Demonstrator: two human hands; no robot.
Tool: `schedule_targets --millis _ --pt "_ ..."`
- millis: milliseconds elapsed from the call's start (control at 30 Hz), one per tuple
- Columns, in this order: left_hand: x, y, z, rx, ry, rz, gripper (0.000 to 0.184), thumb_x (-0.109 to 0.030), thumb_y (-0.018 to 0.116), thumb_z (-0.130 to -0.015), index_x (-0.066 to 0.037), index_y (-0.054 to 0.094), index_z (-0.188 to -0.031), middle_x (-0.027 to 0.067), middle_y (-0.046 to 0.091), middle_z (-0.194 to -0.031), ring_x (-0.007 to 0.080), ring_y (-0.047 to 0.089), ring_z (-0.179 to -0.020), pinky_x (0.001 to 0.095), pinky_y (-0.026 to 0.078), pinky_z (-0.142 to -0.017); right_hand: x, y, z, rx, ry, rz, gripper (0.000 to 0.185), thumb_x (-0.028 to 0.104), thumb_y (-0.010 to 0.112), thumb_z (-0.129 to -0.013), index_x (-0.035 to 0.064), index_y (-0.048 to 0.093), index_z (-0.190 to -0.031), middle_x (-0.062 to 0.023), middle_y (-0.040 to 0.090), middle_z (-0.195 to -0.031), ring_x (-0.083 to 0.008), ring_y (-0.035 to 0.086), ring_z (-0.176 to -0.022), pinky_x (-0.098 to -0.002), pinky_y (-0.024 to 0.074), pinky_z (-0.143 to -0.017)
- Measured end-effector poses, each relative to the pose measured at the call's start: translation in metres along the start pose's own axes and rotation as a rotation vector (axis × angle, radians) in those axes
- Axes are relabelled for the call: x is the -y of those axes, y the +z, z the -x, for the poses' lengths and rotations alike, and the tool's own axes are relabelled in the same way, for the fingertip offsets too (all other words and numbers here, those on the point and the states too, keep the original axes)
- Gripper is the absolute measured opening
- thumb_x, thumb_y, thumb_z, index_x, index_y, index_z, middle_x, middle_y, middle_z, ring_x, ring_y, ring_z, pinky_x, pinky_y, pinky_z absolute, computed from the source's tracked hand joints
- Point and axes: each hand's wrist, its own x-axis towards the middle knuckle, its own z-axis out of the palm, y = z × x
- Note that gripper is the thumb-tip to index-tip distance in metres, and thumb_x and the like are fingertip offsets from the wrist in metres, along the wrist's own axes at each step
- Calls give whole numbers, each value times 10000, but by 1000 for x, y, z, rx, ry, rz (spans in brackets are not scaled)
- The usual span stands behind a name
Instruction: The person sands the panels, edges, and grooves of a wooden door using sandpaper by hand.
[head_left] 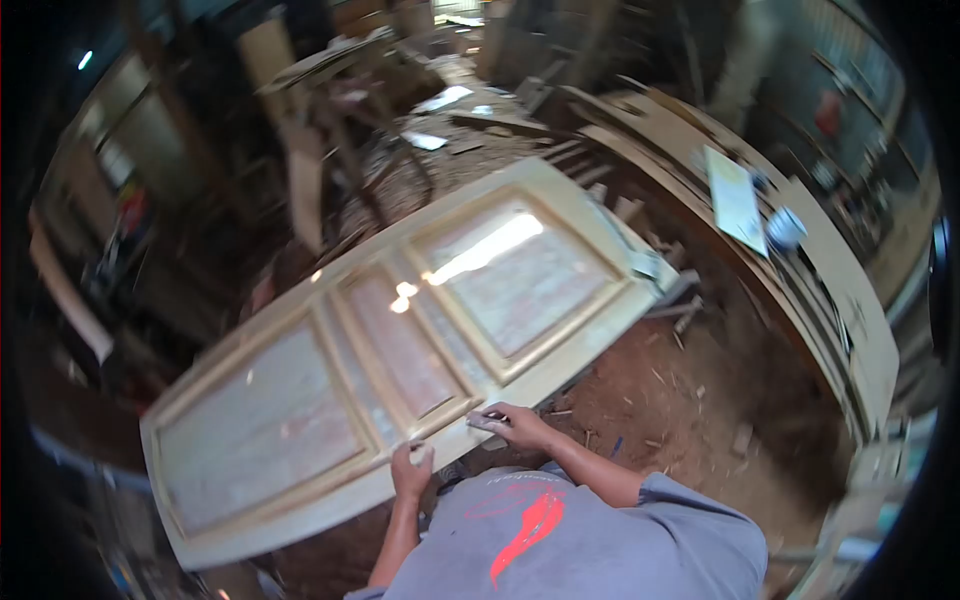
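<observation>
A large panelled wooden door (370, 445) lies flat in front of me, with raised mouldings around three inset panels. My right hand (518, 426) is at its near edge, fingers closed on a small flat greyish piece (487, 423) resting against the door's frame; its exact kind is too blurred to tell. To the left, my left hand (411, 470) is over the same near edge, fingers curled and thumb close to them. A pale spot shows between those fingers, but I cannot make out what it is.
On the right, a long board bench (860, 330) carries a white-and-blue tub (786, 229) and a pale rectangular sheet (733, 198). Wood scraps litter the dirt floor (650, 410). A cluttered wooden stand (330, 75) is beyond the door.
</observation>
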Motion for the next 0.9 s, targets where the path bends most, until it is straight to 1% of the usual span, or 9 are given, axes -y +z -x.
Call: schedule_targets --millis 67,100,133,167,267,433,567,600,900 --pt "13 -45 -17 229 -83 142 401 -303 856 -965 -33 748 -1240 122 784 -1232 224 724 -1179 408 574 -1005 13 60 -15 -76 -36 -74 452 357 713 -1079 82 684 -1437 -183 771 -1318 -268 744 -1227 -412 560 -1077" --pt "-94 83 -19 258 -57 318 408 -299 844 -979 -31 736 -1267 113 779 -1238 220 719 -1181 403 569 -1013 -39 -72 32 -112 -95 -59 444 341 707 -1086 67 678 -1434 -177 771 -1310 -256 738 -1221 -410 560 -1077" --pt "-157 155 -23 324 -62 546 415 -295 831 -994 -30 723 -1294 104 774 -1243 216 714 -1183 398 564 -1020 -43 -140 66 -144 -97 -5 436 325 700 -1093 51 672 -1431 -170 770 -1302 -245 732 -1216 -408 560 -1076" --pt "-183 169 -14 386 -108 680 423 -291 819 -1008 -28 711 -1321 95 769 -1249 212 709 -1185 393 559 -1028 -45 -146 89 -149 -113 -42 428 309 693 -1100 36 667 -1428 -164 770 -1295 -234 725 -1210 -407 561 -1075" --pt "-239 208 -21 705 -33 589 454 -288 790 -1041 -41 670 -1403 50 746 -1260 178 682 -1180 364 538 -1043 -67 -173 130 -248 -146 -139 445 251 702 -1077 28 649 -1458 -166 758 -1329 -238 709 -1245 -413 543 -1104" --pt "-335 293 -16 944 -19 594 383 -288 763 -1066 -50 710 -1361 13 734 -1217 130 649 -1141 336 521 -1022 -93 -248 210 -463 -125 -172 457 199 722 -1040 60 650 -1470 -151 740 -1354 -236 697 -1254 -405 534 -1108" --pt "-373 341 -8 1061 18 527 381 -298 771 -1061 -27 728 -1325 12 743 -1191 126 658 -1112 323 526 -1002 -124 -265 256 -656 -113 -129 458 169 766 -1017 59 658 -1449 -107 750 -1295 -199 704 -1185 -375 549 -1072" --pt "-366 360 -15 1094 147 529 379 -295 769 -1062 -17 728 -1316 20 748 -1193 119 661 -1100 320 529 -1000 -132 -267 264 -678 -61 -216 441 145 762 -1020 53 662 -1440 -103 751 -1289 -187 711 -1167 -363 560 -1051" --pt "-404 391 -45 1074 4 580 211 -151 739 -1061 -25 710 -1228 34 752 -1103 132 704 -1009 319 572 -925 -208 -275 315 -984 200 -473 357 90 730 -1040 41 701 -1392 -106 789 -1149 -143 741 -1003 -320 609 -901"
